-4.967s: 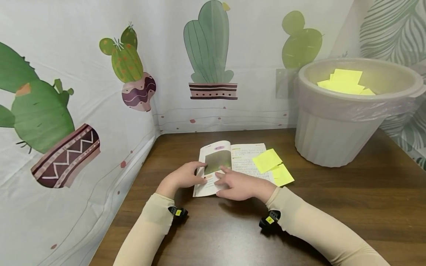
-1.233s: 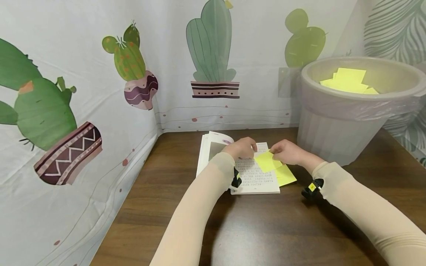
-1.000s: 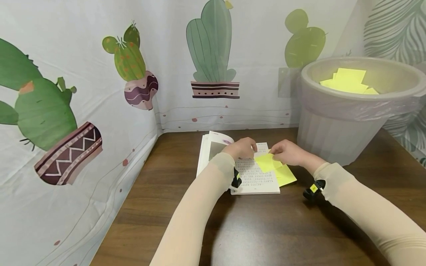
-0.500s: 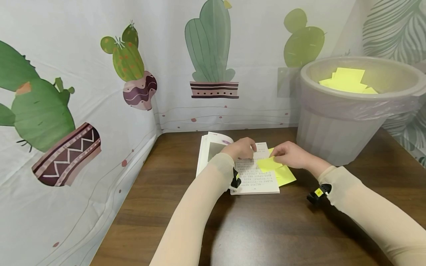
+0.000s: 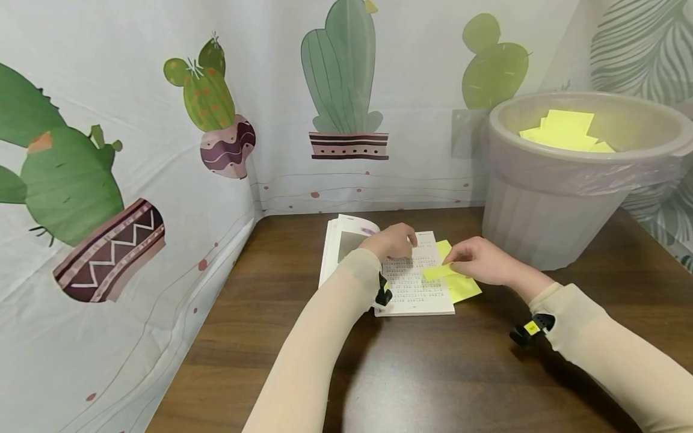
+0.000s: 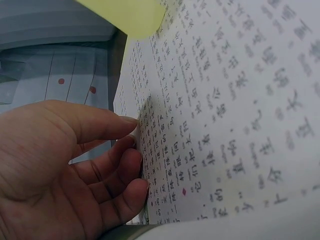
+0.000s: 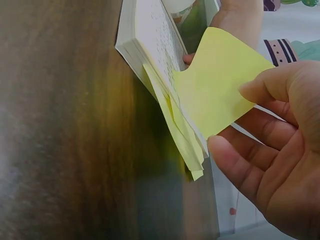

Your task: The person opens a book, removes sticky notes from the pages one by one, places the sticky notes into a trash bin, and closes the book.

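An open book [image 5: 411, 294] lies on the table, its right page full of printed text. My left hand [image 5: 394, 242] rests on that page, and in the left wrist view its thumb and loosely bent fingertips touch the paper [image 6: 220, 120]. My right hand [image 5: 479, 261] pinches a yellow sticky note [image 7: 220, 80] between thumb and fingers at one edge. The note curls up from the page, its far end still against the paper. More yellow sticky notes [image 7: 175, 127] stick out from the book's right edge, under the lifted one.
A grey wastebasket [image 5: 533, 210] with a plastic liner stands at the back right, several yellow notes [image 5: 563, 132] heaped inside. A cactus-print cloth [image 5: 281, 108] hangs behind the brown wooden table [image 5: 422, 373].
My hands have moved from the left page to the right page, and left-side pages now stand up. My right hand has taken the note's edge and drawn it toward me, folding the note back.
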Demonstrator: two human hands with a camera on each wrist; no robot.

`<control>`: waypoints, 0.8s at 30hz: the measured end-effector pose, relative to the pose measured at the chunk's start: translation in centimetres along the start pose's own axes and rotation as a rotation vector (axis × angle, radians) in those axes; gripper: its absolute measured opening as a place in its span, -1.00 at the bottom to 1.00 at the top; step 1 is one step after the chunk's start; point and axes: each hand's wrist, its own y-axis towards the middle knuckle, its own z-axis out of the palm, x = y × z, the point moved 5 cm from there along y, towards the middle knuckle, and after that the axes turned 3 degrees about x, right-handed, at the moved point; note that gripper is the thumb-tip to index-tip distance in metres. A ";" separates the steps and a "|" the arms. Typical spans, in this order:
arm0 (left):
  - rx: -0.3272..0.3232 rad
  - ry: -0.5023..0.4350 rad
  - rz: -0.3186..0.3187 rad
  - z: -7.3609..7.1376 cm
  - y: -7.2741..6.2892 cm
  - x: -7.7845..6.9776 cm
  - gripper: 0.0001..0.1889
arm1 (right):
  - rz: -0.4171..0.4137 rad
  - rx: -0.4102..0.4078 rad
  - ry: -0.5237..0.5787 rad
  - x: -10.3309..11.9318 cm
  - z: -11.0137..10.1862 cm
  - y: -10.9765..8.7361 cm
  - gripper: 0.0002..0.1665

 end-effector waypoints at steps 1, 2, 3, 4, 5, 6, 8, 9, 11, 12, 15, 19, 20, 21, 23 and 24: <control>0.002 -0.006 0.000 0.0 0.0 0.0 -0.69 | 0.009 -0.004 0.005 0.0 0.0 -0.1 -0.79; 0.003 -0.011 -0.001 0.0 -0.1 0.0 -0.69 | 0.014 -0.010 0.007 0.0 0.1 -0.3 -0.79; 0.004 -0.014 -0.001 0.0 -0.1 0.0 -0.69 | 0.016 -0.016 0.010 0.0 0.1 -0.4 -0.79; 0.005 -0.017 -0.002 0.0 -0.1 0.0 -0.69 | 0.019 -0.024 0.011 0.1 0.1 -0.6 -0.79; 0.005 -0.019 -0.004 0.0 -0.1 0.0 -0.70 | 0.020 -0.032 0.011 0.2 0.1 -0.7 -0.79; 0.004 -0.019 -0.004 0.0 -0.2 -0.1 -0.70 | 0.021 -0.042 0.008 0.2 0.1 -0.9 -0.80; -0.001 -0.017 -0.006 0.0 -0.2 0.0 -0.70 | 0.012 -0.064 -0.009 0.5 0.0 -1.1 -0.80; -0.003 -0.016 -0.007 0.0 -0.2 0.0 -0.70 | 0.005 -0.075 -0.023 0.7 0.0 -1.2 -0.79; -0.002 -0.018 -0.010 0.0 -0.1 0.0 -0.71 | -0.004 -0.096 -0.046 0.9 0.0 -1.4 -0.79; -0.003 -0.019 -0.012 0.0 -0.1 0.0 -0.71 | -0.008 -0.106 -0.056 1.0 0.0 -1.4 -0.79; 0.005 -0.016 -0.016 0.1 0.1 0.0 -0.72 | -0.013 -0.131 -0.072 1.5 -0.1 -1.6 -0.79; 0.010 0.000 -0.013 0.1 0.3 0.1 -0.71 | -0.018 -0.153 -0.081 2.5 -0.6 -1.7 -0.81; 0.009 0.005 -0.011 0.1 0.3 0.1 -0.71 | -0.022 -0.156 -0.084 2.8 -0.8 -1.8 -0.81; 0.008 0.007 -0.010 0.1 0.3 0.1 -0.71 | -0.026 -0.158 -0.092 3.2 -1.0 -1.8 -0.81; 0.004 0.011 -0.010 0.1 0.3 0.0 -0.71 | -0.045 -0.156 -0.103 4.1 -1.5 -1.9 -0.80; 0.003 0.007 -0.012 0.1 0.2 0.0 -0.71 | -0.060 -0.155 -0.112 4.6 -1.8 -1.9 -0.80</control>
